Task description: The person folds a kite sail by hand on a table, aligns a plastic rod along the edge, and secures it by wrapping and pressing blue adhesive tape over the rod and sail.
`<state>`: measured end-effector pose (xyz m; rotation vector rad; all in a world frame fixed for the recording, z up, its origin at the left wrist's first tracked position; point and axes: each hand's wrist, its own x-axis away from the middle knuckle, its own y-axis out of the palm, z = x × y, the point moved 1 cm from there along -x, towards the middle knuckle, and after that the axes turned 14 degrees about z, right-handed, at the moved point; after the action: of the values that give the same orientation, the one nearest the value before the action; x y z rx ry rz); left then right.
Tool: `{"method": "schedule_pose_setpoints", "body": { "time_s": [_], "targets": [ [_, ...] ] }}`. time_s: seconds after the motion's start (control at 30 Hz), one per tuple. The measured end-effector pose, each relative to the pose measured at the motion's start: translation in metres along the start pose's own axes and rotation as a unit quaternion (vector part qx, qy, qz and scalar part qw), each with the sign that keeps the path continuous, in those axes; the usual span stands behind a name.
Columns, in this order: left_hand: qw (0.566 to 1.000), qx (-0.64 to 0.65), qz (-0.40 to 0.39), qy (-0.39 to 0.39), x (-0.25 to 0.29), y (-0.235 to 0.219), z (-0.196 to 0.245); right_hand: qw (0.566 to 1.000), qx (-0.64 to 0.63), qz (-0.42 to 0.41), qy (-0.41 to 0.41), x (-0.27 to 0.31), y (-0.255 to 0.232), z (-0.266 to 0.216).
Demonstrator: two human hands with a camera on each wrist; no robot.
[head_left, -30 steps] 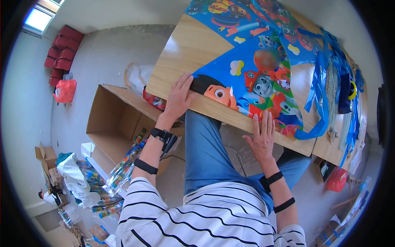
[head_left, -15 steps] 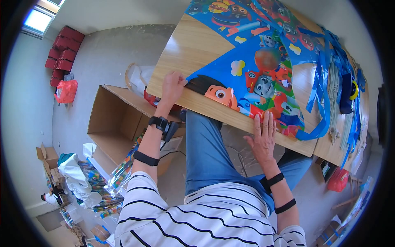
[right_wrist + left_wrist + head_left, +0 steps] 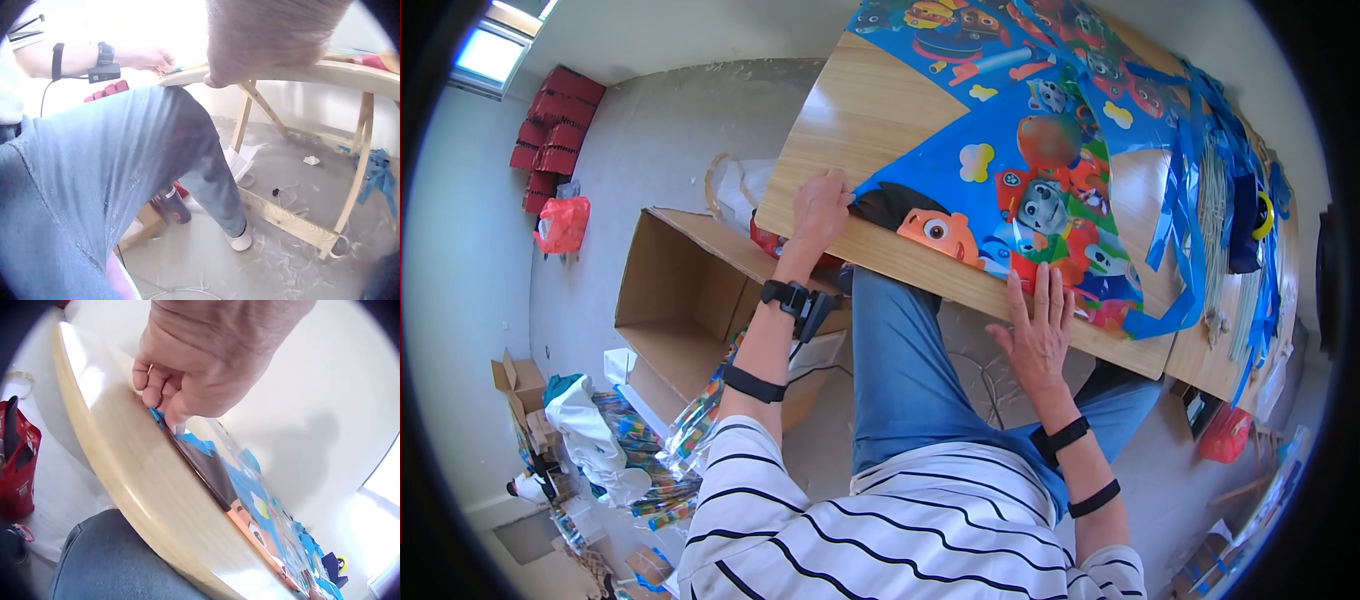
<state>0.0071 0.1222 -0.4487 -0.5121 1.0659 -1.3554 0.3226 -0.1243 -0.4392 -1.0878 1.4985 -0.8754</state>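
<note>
A blue plastic sheet printed with cartoon characters (image 3: 960,150) lies folded on the wooden table (image 3: 840,110). Its left corner is pinched by the left hand (image 3: 821,212) between thumb and curled fingers; in the left wrist view that hand (image 3: 206,362) holds the blue tip just above the tabletop. The right hand (image 3: 1038,335) rests flat with spread fingers on the sheet's lower edge, by the table's near edge. In the right wrist view the right hand (image 3: 269,37) is seen from the wrist side, its fingertips hidden.
Blue straps (image 3: 1190,230) and pale strings (image 3: 1215,220) hang over the table's right side. An open cardboard box (image 3: 670,290) stands at the left, near wrapped printed bundles (image 3: 625,430). Red boxes (image 3: 560,120) are stacked by the wall. A red bag (image 3: 19,469) is below the table.
The left hand, earlier flat on the sheet's left corner, has moved slightly left and curled to pinch the corner. The right hand has shifted little along the lower edge.
</note>
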Motion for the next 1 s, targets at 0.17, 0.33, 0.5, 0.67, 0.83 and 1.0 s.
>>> {"method": "schedule_pose_setpoints", "body": {
  "time_s": [0.17,0.33,0.5,0.67,0.83,1.0],
  "targets": [
    [1.000,0.009,0.011,0.028,0.006,-0.005,0.002,1.000,0.016,0.001,-0.004,-0.001,0.001,0.001],
    [0.999,-0.040,-0.024,-0.020,0.005,-0.004,0.010,0.999,0.041,0.005,-0.011,0.002,0.009,0.002],
    [0.996,-0.086,-0.008,-0.020,0.005,-0.006,0.016,0.998,0.056,0.026,-0.008,0.005,0.017,0.001],
    [0.982,-0.002,0.063,0.178,0.034,-0.021,0.090,0.999,0.038,0.026,0.001,0.006,0.013,-0.001],
    [0.933,0.150,-0.111,0.307,0.109,0.011,0.166,0.999,0.033,0.043,0.005,0.006,0.020,0.001],
    [0.934,0.077,-0.159,0.312,0.129,0.027,0.171,0.997,0.013,0.077,0.003,0.009,0.024,0.004]
  ]
}}
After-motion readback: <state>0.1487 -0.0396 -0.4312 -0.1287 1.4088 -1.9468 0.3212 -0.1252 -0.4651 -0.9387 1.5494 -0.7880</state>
